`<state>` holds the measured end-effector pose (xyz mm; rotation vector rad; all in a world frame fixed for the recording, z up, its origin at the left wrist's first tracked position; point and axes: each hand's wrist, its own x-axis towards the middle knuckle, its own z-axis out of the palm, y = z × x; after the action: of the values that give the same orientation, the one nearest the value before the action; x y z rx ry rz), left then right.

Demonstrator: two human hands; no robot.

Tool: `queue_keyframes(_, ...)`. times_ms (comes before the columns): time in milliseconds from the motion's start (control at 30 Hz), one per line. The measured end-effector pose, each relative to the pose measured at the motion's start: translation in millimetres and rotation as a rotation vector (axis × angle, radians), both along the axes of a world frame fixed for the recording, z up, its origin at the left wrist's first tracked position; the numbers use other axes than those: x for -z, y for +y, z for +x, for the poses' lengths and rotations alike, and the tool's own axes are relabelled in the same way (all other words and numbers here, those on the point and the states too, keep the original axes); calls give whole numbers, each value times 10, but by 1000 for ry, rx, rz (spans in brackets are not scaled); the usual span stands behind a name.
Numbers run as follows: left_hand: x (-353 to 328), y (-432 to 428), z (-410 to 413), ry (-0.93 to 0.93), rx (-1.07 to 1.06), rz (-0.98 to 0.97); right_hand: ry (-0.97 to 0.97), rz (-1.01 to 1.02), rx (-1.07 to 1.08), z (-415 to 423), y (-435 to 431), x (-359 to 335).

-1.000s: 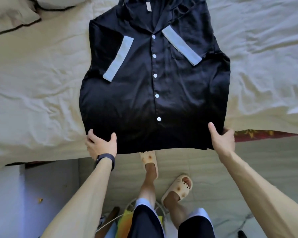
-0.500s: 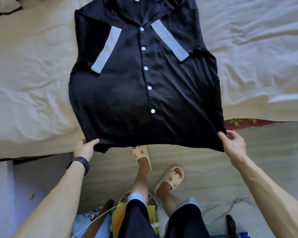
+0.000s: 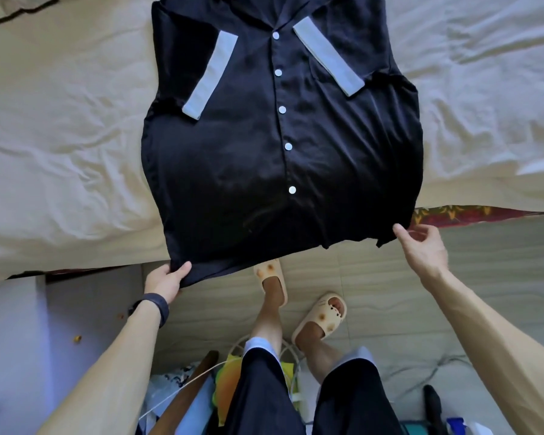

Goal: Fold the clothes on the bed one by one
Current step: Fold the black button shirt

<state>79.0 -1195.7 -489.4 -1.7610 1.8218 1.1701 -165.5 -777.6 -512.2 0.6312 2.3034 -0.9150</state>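
The black button-up shirt spreads face-up on the wrinkled cream bedsheet, hem overhanging the tiled floor at 6 o'clock. Now the left hand grips the 7 o'clock hem corner, fingers curled under; the right hand pinches the 4 o'clock corner, thumb on top.

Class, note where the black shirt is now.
Head view, centre: the black shirt lies on the bed, hem overhanging its near edge, between the left hand and right hand.

The top edge crops the shirt at its collar, and its hem hides fingers of the left hand.
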Motion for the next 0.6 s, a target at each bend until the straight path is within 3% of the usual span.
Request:
queue_keyframes(233,43,125,-12,3,-32,-73,-44,-7,135,-78,-300,239)
queue_keyframes(600,-214,73,178,32,-178,-92,50,63,82,-59,178,-89)
